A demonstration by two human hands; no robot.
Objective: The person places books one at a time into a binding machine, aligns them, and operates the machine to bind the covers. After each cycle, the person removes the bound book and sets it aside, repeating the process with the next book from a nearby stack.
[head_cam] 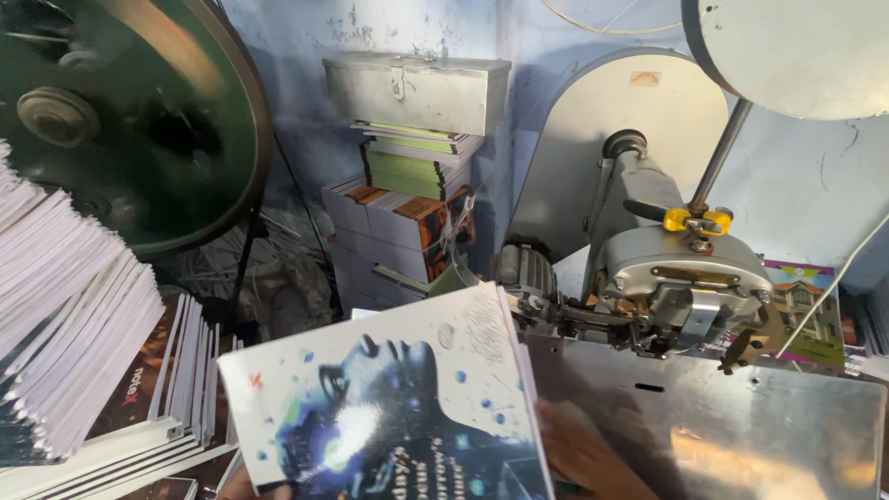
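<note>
A booklet [398, 407] with a white cover and a blue printed picture fills the lower middle of the view, tilted with its spine toward the right. My right hand [588, 454] is at its right edge, fingers partly hidden under the cover, resting on the shiny metal table [741, 435] of a stitching machine. Only a sliver of my left hand [243, 487] shows at the booklet's lower left corner, holding it from below. The machine's grey head [681, 273] stands just beyond the booklet, to the right.
Fanned stacks of white-edged booklets [65, 315] lean at the left. A large dark green wheel [120, 111] looms at the upper left. At the back, a grey metal box [417, 88] sits on piled booklets [398, 222]. Coloured covers [806, 315] lie behind the machine.
</note>
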